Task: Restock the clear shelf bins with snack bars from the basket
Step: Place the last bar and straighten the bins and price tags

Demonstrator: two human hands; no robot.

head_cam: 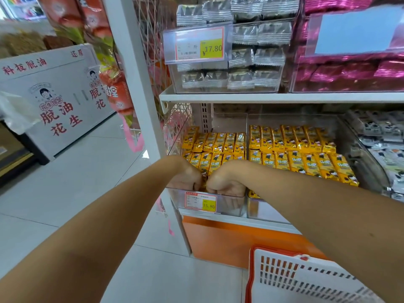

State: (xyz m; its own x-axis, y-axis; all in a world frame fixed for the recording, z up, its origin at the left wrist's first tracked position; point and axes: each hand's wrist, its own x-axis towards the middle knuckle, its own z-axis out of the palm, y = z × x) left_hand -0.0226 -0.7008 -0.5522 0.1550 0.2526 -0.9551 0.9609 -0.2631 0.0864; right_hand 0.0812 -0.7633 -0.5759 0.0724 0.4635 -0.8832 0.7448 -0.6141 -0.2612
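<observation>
— Where are the hands?
— Both are in the near end of the left bin (177,138) on the lower shelf (218,217). The left hand (185,178) and right hand (227,182) are side by side, wrists bent, fingers down behind the front wall.
— Grasping bars?
— Cannot tell; a scrap of yellow wrapper shows between them.
— And the bars?
— Rows of bars (218,145) fill the bin's far part and the right bin (273,119). The basket (284,274) is near right, below the shelf.

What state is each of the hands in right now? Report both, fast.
Left hand: fingers down in the clear bin among snack bars; grip cannot be told.
Right hand: beside it, same bin; cannot be told.
</observation>
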